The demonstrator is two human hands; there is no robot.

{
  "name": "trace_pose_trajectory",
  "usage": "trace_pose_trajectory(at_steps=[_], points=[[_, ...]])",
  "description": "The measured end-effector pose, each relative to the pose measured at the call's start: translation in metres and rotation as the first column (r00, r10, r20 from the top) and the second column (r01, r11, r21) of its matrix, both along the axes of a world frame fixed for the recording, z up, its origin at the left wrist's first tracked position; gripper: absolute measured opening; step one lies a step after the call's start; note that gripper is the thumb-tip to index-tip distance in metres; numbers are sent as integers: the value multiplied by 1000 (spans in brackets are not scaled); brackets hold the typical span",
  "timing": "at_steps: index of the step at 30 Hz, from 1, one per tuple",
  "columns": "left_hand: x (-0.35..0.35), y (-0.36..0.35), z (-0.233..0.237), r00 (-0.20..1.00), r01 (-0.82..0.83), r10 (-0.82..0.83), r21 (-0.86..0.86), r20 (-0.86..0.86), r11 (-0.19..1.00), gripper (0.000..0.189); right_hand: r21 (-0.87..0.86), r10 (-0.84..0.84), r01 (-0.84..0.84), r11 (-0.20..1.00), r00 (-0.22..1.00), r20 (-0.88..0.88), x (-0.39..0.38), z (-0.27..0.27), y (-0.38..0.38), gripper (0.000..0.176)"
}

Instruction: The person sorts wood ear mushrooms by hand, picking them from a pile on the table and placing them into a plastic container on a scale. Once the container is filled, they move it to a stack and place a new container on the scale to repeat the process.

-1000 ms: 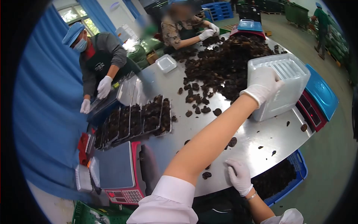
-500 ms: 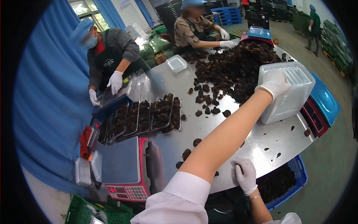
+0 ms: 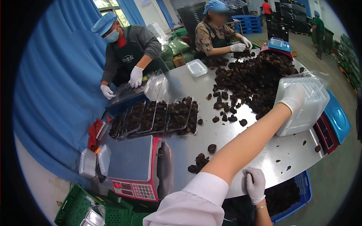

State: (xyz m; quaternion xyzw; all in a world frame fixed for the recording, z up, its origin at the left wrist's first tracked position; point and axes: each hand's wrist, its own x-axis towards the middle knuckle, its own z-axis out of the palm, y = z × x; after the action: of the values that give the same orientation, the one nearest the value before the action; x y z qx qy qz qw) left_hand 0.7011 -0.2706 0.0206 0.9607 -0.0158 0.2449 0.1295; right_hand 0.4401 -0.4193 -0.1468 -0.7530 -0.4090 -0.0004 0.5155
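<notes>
My left hand, in a white glove, reaches across the metal table to a stack of clear plastic trays at the right. Its fingers are bent over a tray on the near face of the stack; the fingertips are partly hidden. A blurred clear edge sticks out at the stack's upper right. At the table's near edge, my gloved right hand has loosely bent fingers, the thumb apart from them, and nothing visible in it. Dark, wrinkled pieces like dried wood ear fungus lie heaped beyond the stack.
Filled trays stand in a row by a scale. Another scale with a blue pan is beside the stack. A blue crate sits below the edge. Two co-workers work across the table.
The view has shifted, so most things appear farther right. My left hand stays at the tray stack, where a blurred edge now shows at the upper right. My right hand remains by the table edge.
</notes>
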Motion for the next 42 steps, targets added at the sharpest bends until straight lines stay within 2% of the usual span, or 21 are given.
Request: trace_pose_trajectory(at_steps=[2, 3, 4, 5, 7, 8, 9, 10, 13, 14, 15, 17, 21, 25, 29, 31, 32, 33, 35, 37, 42], points=[[-10, 8, 20, 913, -53, 139, -228, 383, 972, 20, 3, 3, -3, 1000, 1000, 7, 0, -1, -1, 20], [-30, 15, 35, 783, 157, 210, -512, 586, 845, 23, 3, 1, -1, 1000, 1000, 12, 1, -1, -1, 21], [-42, 31, 46, 715, 234, 258, -570, 650, 787, 31, 11, 0, 0, 1000, 1000, 17, 2, 0, -1, 21], [-76, 43, 63, 799, 222, 274, -686, 535, 693, 37, 24, 11, -10, 1000, 1000, -17, 2, 0, -2, 19], [-105, 85, 57, 672, 232, 326, -607, 665, 760, 37, 45, 32, -30, 999, 998, -59, -1, 1, -3, 18], [-133, 106, 52, 789, 299, 317, -780, 526, 550, 29, 33, 32, -30, 999, 998, -50, -1, 1, -3, 18], [-170, 115, 51, 774, 395, 292, -789, 562, 470, 21, 21, 32, -31, 999, 999, -36, 1, 1, -2, 18], [-223, 114, 61, 836, 349, 290, -859, 466, 375, 19, 16, 42, -42, 999, 998, -36, 2, 0, -2, 18], [-353, 135, 65, 761, 31, 460, -733, 458, 679, 15, 11, 41, -41, 999, 999, -25, 1, -2, -3, 19], [-392, 129, 74, 669, -78, 609, -773, 427, 629, 15, 16, 46, -45, 999, 999, -26, 2, -4, -3, 19], [-438, 145, 68, 600, -254, 652, -663, 463, 704, 17, 22, 46, -46, 999, 999, -7, 1, -3, -3, 19], [-514, 151, 63, 400, -741, 760, -308, 511, 597, 14, -28, 45, -44, 999, 999, 22, 1, 1, -1, 19], [-621, 143, 21, 341, -939, 897, 48, 281, 342, 17, -90, 29, -22, 996, 997, 71, 0, 0, 3, 18], [-638, 123, -25, 268, -955, 962, -146, -62, 257, 21, -121, 17, -5, 993, 994, 105, -1, -3, 3, 19], [-623, 112, -37, 294, -933, 947, -255, -130, 254, 21, 9, 22, -21, 1000, 987, -161, 11, -4, 4, 29], [-606, 100, -36, 301, -912, 951, -271, 71, 309, 21, -57, -26, 25, 998, 999, -19, 31, 2, 11, 37], [-596, 86, -49, 476, -804, 863, -313, 169, 505, 21, -184, -86, 108, 977, 988, 125, 39, 10, 21, 41], [-585, 76, -56, 567, -743, 807, -320, 166, 588, 21, -288, -112, 190, 938, 957, 268, 49, 17, 32, 45], [-562, 63, -70, 683, -667, 728, -351, 66, 657, 23, -344, -70, 176, 922, 952, 297, 64, 8, 40, 52], [-547, 54, -86, 705, -632, 709, -475, -24, 613, 25, -421, 11, 131, 897, 948, 318, 70, 5, 48, 50], [-540, 55, -112, 750, -577, 659, -550, -64, 603, 22, -316, 86, -38, 948, 987, 139, 76, -4, 58, 22]])
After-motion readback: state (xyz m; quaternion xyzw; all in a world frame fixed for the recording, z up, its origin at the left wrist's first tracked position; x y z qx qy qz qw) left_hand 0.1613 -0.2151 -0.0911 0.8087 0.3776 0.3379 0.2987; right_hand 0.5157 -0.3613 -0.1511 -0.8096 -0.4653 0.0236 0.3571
